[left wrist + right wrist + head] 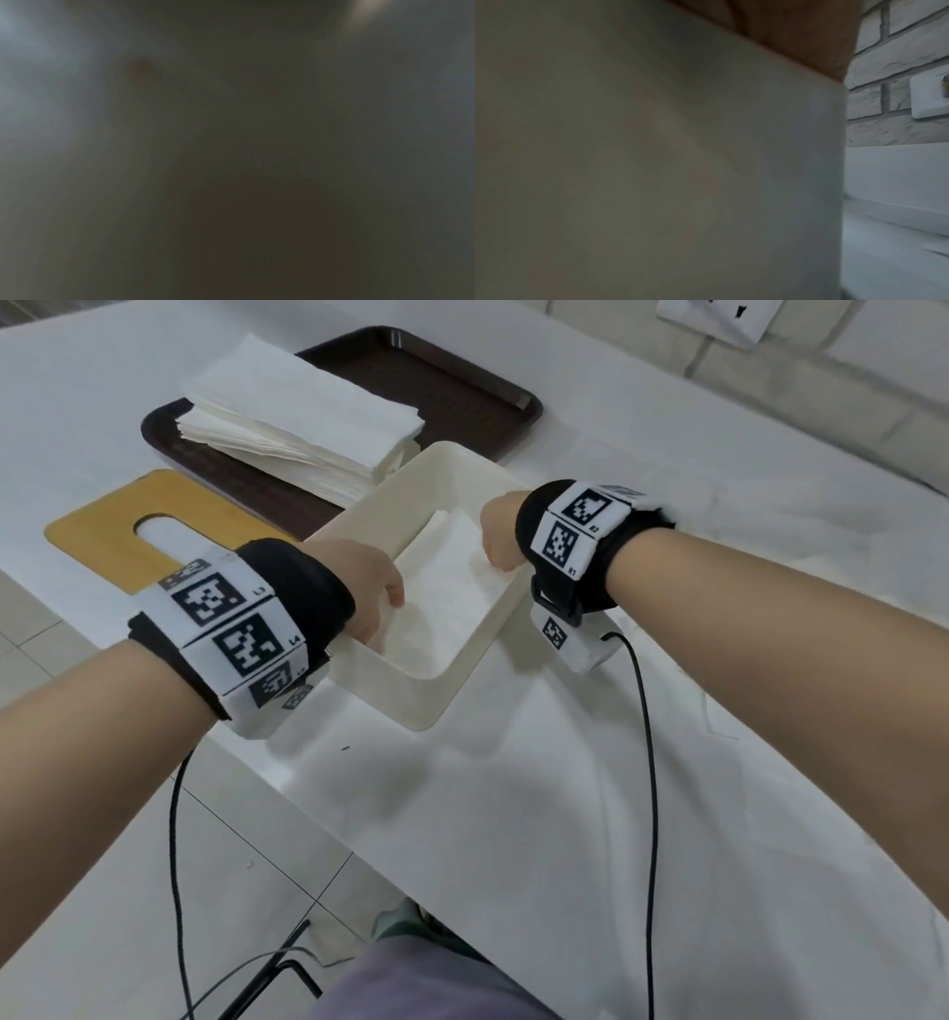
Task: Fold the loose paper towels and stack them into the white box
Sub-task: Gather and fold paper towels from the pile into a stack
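While both hands reach inside the white box (464,654), left hand (367,588) and right hand (500,531) on folded towels (447,588), fingers' grip hidden.

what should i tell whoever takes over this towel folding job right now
Left hand: inside the white box, on the folded towels; grip not visible.
Right hand: also down in the box at the far side, fingers hidden.
Done: some folded towels already lie in the box.
Left: a thick stack of towels waits on the brown tray. The wooden lid lies beside the box.
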Demonstrator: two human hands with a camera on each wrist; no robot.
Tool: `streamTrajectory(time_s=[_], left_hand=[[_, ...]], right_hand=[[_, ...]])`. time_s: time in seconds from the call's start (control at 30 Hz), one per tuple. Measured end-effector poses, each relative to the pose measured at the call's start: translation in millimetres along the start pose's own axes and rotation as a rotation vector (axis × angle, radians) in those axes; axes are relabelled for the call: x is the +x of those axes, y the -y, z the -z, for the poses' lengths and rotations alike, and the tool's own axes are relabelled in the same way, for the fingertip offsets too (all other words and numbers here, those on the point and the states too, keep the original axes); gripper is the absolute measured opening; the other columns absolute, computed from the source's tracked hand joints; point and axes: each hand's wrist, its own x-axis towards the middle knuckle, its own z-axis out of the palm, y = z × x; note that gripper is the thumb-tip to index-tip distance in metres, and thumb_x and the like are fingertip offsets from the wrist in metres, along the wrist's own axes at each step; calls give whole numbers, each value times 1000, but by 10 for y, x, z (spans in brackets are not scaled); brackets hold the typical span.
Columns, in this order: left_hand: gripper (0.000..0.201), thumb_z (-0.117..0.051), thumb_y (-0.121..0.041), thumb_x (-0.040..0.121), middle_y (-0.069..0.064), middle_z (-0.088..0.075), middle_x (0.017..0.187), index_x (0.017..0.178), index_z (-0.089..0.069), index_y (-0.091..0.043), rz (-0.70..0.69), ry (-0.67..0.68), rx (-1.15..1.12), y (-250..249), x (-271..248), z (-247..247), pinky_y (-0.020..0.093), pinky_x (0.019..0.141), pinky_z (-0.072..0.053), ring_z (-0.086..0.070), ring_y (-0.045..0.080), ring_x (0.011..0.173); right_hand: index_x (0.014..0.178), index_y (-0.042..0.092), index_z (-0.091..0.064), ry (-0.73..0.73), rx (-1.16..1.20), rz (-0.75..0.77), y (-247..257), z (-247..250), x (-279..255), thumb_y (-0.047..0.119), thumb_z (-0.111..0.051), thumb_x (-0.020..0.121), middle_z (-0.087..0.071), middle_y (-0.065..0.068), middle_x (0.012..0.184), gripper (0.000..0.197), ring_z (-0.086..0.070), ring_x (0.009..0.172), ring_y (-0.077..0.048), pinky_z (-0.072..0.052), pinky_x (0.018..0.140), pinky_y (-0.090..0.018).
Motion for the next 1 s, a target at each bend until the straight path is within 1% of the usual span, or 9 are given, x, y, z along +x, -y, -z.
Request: streamTrajectory(time_s=[0.07, 0.13, 0.27, 0.37, 0.43, 0.6, 0.77, 0.9, 1.0], left_hand=[[55, -65, -2, 80, 6, -46, 130, 130, -49, -22, 5, -16, -5, 12, 16, -1, 27, 78, -36, -46, 24, 110], [55, -67, -2, 78, 5, -48, 120, 127, -52, -21, 17, -24, -39, 39, 23, 14, 29, 78, -40, -47, 24, 102], [54, -67, -2, 77, 2, -46, 111, 126, -53, -22, 32, -13, -45, 53, 9, 31, 30, 74, -40, -47, 23, 96], [55, -68, -3, 78, 4, -49, 117, 127, -52, -21, 39, 7, -10, 9, 3, 22, 28, 73, -36, -44, 21, 94], [52, -68, -8, 79, 5, -49, 121, 127, -52, -19, 26, 10, 49, -9, -10, 18, 28, 74, -36, -45, 22, 97], [43, -68, -31, 80, -3, -38, 130, 121, -56, -34, -208, -125, 294, -59, -68, 3, 28, 92, -34, -37, 19, 118], [35, -54, -41, 89, -9, -49, 129, 123, -56, -35, -128, 52, 32, -93, -109, 26, 22, 90, -28, -44, 14, 121], [29, -51, -43, 90, -12, -57, 115, 116, -62, -36, -88, 75, -70, -57, -146, 80, 22, 90, -35, -50, 13, 110], [29, -46, -47, 91, -12, -55, 125, 117, -59, -39, -68, 18, -127, -40, -242, 129, 26, 98, -34, -47, 14, 116]], right_hand=[[95, -5, -62, 7, 20, -23, 14, 32, -19, 10, -49, 87, -65, -23, 109, 21, -63, 92, -36, -50, 76, -35], [78, -2, -56, -11, 65, -51, -24, 61, -26, 8, -44, 92, -63, -22, 113, 21, -58, 86, -35, -48, 79, -36], [106, -4, -60, -55, 145, -44, -43, 39, -9, 7, -44, 92, -63, -19, 114, 25, -60, 102, -35, -48, 87, -36], [108, -6, -60, 4, 97, -11, 6, -19, -22, 9, -45, 90, -65, -20, 103, 28, -61, 88, -34, -48, 77, -36], [114, -4, -58, -2, 43, 9, 12, -23, -32, 10, -46, 90, -58, -14, 87, 30, -49, 79, -26, -40, 71, -32], [124, 4, -51, -60, -21, 98, 78, 50, -87, 9, -42, 93, -43, -7, 135, 32, -41, 123, -28, -41, 100, -38], [135, 6, -45, 101, -203, 185, 114, 18, -114, 10, -30, 99, -46, -16, 138, 40, -47, 123, -32, -40, 97, -31], [136, 15, -46, 49, 29, 167, 47, 108, -241, 11, -31, 98, -44, -7, 142, 41, -43, 127, -25, -35, 102, -29], [133, 21, -49, -62, 259, 158, -63, 190, -435, 12, -33, 99, -45, -1, 141, 39, -43, 128, -20, -35, 100, -27]])
